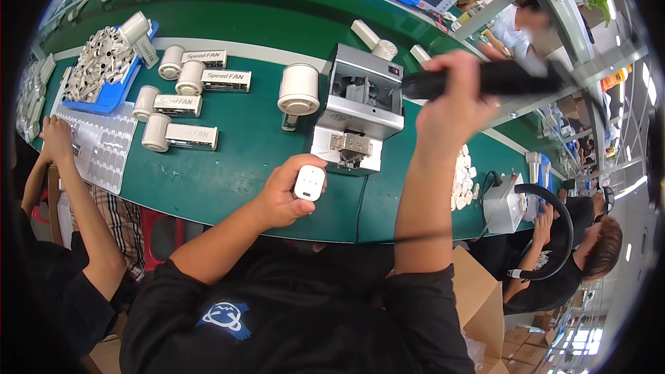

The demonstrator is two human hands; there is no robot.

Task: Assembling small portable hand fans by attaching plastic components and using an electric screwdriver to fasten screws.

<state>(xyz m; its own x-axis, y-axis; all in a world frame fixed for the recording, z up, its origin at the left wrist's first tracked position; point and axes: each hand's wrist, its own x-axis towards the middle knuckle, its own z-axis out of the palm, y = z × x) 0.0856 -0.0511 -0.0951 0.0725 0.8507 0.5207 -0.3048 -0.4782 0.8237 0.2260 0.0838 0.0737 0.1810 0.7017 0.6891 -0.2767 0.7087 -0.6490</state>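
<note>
My left hand point(282, 192) is wrapped round a white rounded part point(309, 181), its end with small holes and a dark slot facing up. Its far side is hidden in my palm. Raised to the right of the metal screw feeder point(359, 118), my right hand point(455, 93) grips a black cylindrical tool point(509, 79) that looks like an electric screwdriver. Motion smears both the hand and the tool. Just left of the feeder stands a white handheld fan point(298, 88). Farther left, several white fans point(190, 136) lie in a group with their handles pointing right.
A blue tray point(104, 100) heaped with small white parts sits at the left, beside a co-worker's hand point(57, 140). White pieces point(463, 180) are piled right of the feeder. Cartons point(481, 298) stand below the table's edge. Other people work at the right.
</note>
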